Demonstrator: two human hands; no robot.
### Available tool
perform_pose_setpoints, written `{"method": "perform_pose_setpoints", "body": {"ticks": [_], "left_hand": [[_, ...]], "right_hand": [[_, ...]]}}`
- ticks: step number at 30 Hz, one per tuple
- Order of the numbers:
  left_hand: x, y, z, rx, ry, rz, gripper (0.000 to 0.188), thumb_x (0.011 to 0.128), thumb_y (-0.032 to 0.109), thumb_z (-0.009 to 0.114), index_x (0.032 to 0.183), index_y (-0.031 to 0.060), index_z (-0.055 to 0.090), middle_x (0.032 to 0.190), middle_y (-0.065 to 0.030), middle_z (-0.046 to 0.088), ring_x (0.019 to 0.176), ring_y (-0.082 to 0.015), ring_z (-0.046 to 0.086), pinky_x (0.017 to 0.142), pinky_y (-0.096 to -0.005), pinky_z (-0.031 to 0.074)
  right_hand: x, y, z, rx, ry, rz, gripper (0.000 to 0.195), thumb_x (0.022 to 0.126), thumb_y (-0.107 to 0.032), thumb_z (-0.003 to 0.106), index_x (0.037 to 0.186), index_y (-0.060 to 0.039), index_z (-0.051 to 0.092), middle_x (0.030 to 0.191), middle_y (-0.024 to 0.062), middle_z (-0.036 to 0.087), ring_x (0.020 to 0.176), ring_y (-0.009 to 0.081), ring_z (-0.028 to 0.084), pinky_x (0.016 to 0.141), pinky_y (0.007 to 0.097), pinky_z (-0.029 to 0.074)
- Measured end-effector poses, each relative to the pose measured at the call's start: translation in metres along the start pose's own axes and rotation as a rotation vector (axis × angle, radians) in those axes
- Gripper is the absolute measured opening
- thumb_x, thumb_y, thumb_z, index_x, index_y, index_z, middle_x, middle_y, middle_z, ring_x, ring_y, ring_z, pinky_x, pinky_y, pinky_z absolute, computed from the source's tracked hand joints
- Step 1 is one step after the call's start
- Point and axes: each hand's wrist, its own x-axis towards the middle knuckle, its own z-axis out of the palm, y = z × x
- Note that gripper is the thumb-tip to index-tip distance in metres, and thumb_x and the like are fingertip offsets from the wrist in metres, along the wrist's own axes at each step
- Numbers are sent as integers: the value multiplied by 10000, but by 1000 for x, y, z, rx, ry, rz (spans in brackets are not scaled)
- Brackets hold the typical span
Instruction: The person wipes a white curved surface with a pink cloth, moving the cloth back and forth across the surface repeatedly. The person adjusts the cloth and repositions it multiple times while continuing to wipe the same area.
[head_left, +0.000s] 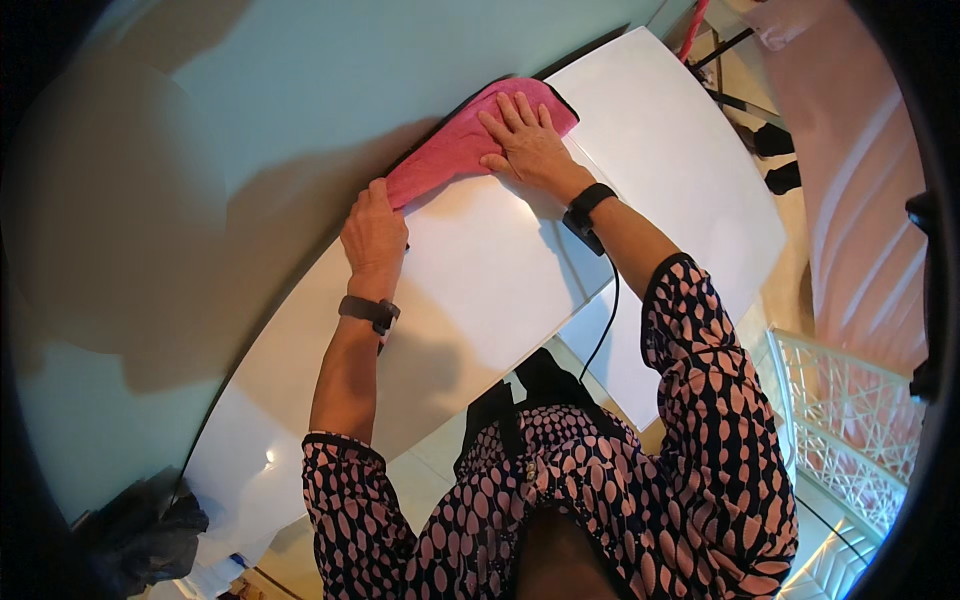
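Note:
A pink cloth (450, 154) with a dark edging lies along the back of a white tabletop (495, 270), against the wall. My right hand (532, 150) rests flat on its wider right part, the fingers spread and the palm down. At the narrow left end, my left hand (375, 232) has its fingers bent over the cloth; the fingertips are partly hidden. Each wrist wears a black band, the left one (367, 311) and the right one (589, 214). From near the right band a thin black cable (611, 315) hangs down.
A pale blue wall (300, 90) runs behind the tabletop. Another white surface (675, 142) adjoins on the right. A black plastic bag (150, 529) is at the lower left. Pink drapery (847, 225) and a white lattice piece (847, 420) stand right.

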Motion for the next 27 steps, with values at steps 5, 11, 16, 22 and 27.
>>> {"method": "perform_pose_setpoints", "body": {"ticks": [5,11,16,22,27], "left_hand": [[-24,-18,-10,-29,75,11,289,768,4,600,1049,56,555,915,-137,621,921,-317,611,740,-436,507],[-40,-25,-21,115,153,142,266,743,1,624,1001,50,585,942,-134,575,886,-343,584,771,-426,481],[-24,-24,-9,38,61,78,284,744,42,654,1016,46,574,929,-139,574,879,-353,582,766,-443,477],[-27,-13,2,-68,3,96,354,765,60,629,1114,73,570,884,-136,597,818,-325,615,722,-432,499],[-48,26,20,-88,-36,261,461,752,64,604,1208,129,582,859,-118,585,730,-306,613,648,-417,502]], "right_hand": [[-22,5,-10,127,20,-252,641,825,-389,623,1354,-70,453,1461,206,342,1369,387,286,1100,524,253],[-15,7,-15,100,161,-350,496,736,-68,624,1217,21,539,1313,182,503,1269,334,433,1024,421,383],[20,-9,-22,140,300,-318,76,752,-57,593,822,-43,567,864,109,532,864,272,530,744,353,460],[7,-3,-28,74,193,-265,132,777,-72,587,906,-49,581,890,116,544,897,291,533,774,378,455],[-54,30,-42,137,110,-180,217,771,-97,612,978,-51,563,889,118,538,909,307,533,775,388,449]]}}
